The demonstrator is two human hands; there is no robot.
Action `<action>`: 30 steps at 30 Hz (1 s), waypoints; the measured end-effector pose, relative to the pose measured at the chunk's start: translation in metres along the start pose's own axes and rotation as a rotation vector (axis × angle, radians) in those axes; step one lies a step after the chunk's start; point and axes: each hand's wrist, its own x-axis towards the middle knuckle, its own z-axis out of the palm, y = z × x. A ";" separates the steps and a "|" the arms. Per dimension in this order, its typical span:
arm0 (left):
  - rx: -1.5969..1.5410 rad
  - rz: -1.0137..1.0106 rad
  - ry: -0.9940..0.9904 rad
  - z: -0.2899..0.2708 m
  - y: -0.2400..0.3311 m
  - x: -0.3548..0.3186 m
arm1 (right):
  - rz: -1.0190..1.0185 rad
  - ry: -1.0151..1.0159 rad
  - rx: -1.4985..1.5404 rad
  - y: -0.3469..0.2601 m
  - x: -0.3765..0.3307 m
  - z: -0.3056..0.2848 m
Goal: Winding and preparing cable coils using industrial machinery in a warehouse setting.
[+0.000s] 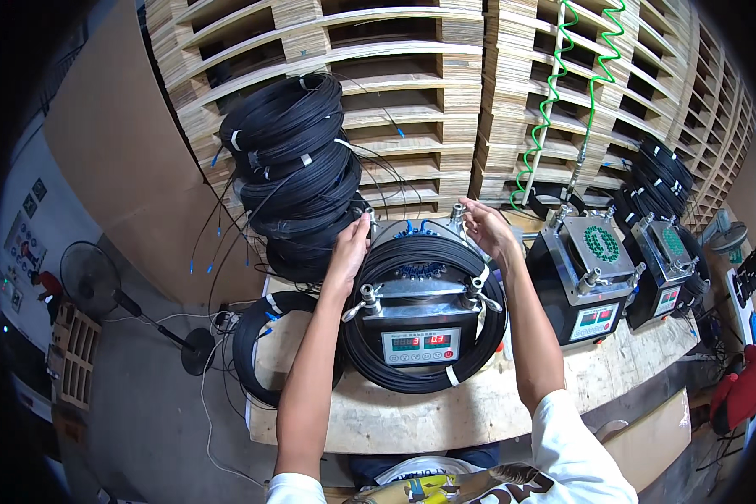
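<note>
A coil of black cable with white ties hangs around a black polishing machine in front of me. Blue-tipped cable ends gather at the machine's top plate. At its far left corner, the fingers of my left hand are closed at a metal corner knob, mostly hidden by them. My right hand has curled fingers against the far right metal corner knob. Two near corner posts with small levers stand untouched, the left post and the right post. Red digits light the front panel.
Black cable coils are stacked at the back left; another coil lies left on the wooden table. Two similar machines stand right. Wooden pallets rise behind, with green coiled hoses hanging. A fan stands left.
</note>
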 end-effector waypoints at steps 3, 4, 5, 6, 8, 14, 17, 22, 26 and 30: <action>-0.017 -0.007 -0.010 0.003 0.000 0.001 | 0.077 0.209 -0.149 -0.003 0.000 0.001; -0.024 0.002 -0.028 0.011 0.001 0.004 | 0.068 0.226 -0.150 -0.003 0.006 -0.017; -0.029 0.009 -0.043 0.017 0.000 0.007 | -0.001 0.128 -0.114 -0.002 0.011 -0.033; -0.026 0.008 -0.038 0.015 -0.002 0.007 | -0.061 0.011 -0.075 -0.003 0.011 -0.030; -0.052 0.005 -0.032 0.011 -0.004 0.008 | -0.080 -0.088 -0.032 -0.001 0.002 -0.030; -0.029 -0.020 -0.031 0.012 0.001 0.006 | -0.188 0.269 -0.927 -0.014 -0.003 -0.001; 0.005 0.039 0.019 0.002 -0.001 0.003 | -0.464 0.425 -1.162 -0.008 -0.009 0.038; -0.043 -0.013 -0.034 0.007 0.000 0.005 | -0.490 0.195 -1.099 -0.002 0.017 0.022; -0.014 -0.011 -0.016 0.003 -0.002 0.004 | -0.128 -0.043 -0.851 -0.007 0.018 0.033; -0.025 -0.045 -0.040 0.010 0.011 -0.004 | -0.027 -0.088 -0.722 -0.016 0.001 0.022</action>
